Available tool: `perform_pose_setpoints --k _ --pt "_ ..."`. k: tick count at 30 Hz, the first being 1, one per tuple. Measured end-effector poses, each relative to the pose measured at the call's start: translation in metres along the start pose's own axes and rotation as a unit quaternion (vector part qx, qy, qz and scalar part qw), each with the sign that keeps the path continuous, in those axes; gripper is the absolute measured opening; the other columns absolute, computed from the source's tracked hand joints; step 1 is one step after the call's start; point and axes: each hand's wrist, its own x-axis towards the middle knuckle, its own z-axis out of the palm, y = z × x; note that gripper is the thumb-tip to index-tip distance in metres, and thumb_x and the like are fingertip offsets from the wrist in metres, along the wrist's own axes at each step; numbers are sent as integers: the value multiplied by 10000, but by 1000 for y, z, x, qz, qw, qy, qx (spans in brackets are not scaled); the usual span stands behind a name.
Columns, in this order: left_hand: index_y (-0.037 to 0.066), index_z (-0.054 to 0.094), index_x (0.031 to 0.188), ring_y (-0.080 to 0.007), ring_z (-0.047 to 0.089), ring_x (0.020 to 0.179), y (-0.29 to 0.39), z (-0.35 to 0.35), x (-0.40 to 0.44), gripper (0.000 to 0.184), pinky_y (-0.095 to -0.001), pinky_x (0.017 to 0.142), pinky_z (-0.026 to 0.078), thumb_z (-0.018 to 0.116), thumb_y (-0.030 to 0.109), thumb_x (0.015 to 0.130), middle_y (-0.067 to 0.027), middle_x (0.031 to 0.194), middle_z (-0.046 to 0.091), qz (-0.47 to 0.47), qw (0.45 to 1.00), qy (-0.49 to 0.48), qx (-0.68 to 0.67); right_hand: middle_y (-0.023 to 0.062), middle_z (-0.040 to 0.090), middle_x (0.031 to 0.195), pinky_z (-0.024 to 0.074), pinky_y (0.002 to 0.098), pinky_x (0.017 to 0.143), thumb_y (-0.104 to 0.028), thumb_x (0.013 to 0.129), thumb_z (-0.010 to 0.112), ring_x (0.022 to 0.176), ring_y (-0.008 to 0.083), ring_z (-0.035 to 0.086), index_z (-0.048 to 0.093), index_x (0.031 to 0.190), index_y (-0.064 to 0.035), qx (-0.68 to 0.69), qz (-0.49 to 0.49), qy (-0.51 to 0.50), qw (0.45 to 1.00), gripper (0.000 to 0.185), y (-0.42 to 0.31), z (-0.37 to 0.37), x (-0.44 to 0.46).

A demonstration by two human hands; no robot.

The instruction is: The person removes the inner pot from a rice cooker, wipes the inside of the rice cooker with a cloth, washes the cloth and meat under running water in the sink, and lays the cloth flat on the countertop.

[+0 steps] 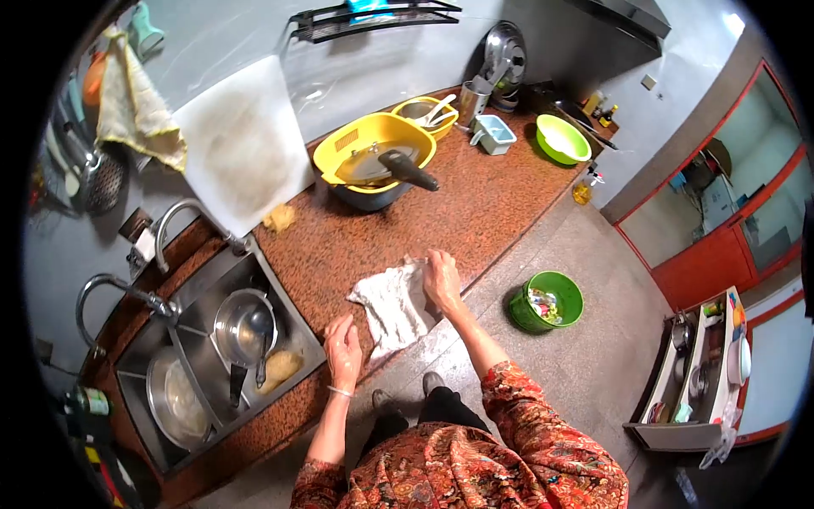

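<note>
A white cloth [392,310] lies crumpled on the reddish-brown speckled counter [326,254], near its front edge. My right hand [442,282] rests at the cloth's right side, fingers closed on its edge. Left of the cloth, my left hand [343,346] is over the counter beside the sink; its fingers look bent, and whether they hold anything is not clear. The double steel sink [297,339] holds a metal pot [240,316] and a large metal bowl [170,386].
A yellow basket [343,140] with a dark-handled pan lid stands at the back, near a light blue container [494,136] and a green bowl [561,140]. On the floor is a green bin [523,312]. A white board [237,140] leans against the wall.
</note>
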Motion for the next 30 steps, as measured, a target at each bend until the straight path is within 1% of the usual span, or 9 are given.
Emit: perform_pose_setpoints --k 2,6,10,12,14,16,19,25,30 --pt "-88 500 1144 -405 311 1238 -11 24 23 373 -432 1030 269 537 36 795 -247 1275 424 30 996 -34 83 180 512 1060 407 456 837 -267 725 660 1005 365 466 493 1130 -56 -84 34 -42 995 486 6 4 -3" --pt "-25 437 1245 -415 84 1333 -12 70 59 498 -458 1071 158 571 79 777 -265 1404 226 -5 986 -57 158 201 482 1030 390 467 811 -364 672 699 989 371 444 484 1169 -111 -41 48 -103 993 597 1 8 15" --pt "39 555 1067 -403 224 1304 -13 77 70 368 -439 1064 201 632 34 708 -261 1340 358 49 991 -122 -11 181 454 1020 381 457 781 -314 682 688 991 351 415 575 974 -109 -35 -102 -221 969 374 5 17 34" --pt "0 531 889 -321 444 1196 20 63 67 200 -365 957 372 616 -21 709 -192 1148 554 -49 981 -113 -151 166 504 910 410 425 708 -267 752 647 876 322 487 547 901 -87 28 -153 -205 966 254 20 17 42" --pt "-17 537 974 -256 486 1151 17 51 51 272 -321 924 396 589 -51 709 -148 1117 570 -84 962 -125 -229 147 524 742 418 387 603 -244 825 592 695 305 524 489 832 -67 309 -81 -337 886 204 27 -10 55" --pt "-28 513 1100 -203 509 1095 19 42 33 401 -306 917 402 566 -67 704 -117 1105 572 -188 935 -101 -282 152 497 652 407 389 551 -244 872 547 603 316 517 444 828 -54 339 -127 -337 869 221 14 -44 51" --pt "-25 479 1217 -159 551 966 74 26 29 510 -277 863 431 554 -63 714 -79 1056 587 -196 947 1 -256 157 487 637 391 390 524 -233 872 556 565 318 511 445 874 -50 368 -127 -387 836 214 -4 -115 71" --pt "-25 636 946 -91 560 732 156 -36 22 278 -216 660 446 601 -38 671 -38 846 628 -278 948 41 -147 22 511 644 385 286 523 -244 838 632 599 99 499 523 945 -64 434 -124 -534 715 237 4 -202 117" --pt "-19 625 811 -71 527 674 156 -32 33 136 -203 609 421 607 -11 676 3 746 587 -294 949 20 -111 18 500 694 394 290 566 -305 784 683 649 105 480 557 894 -66 409 -176 -481 755 291 20 -158 136"
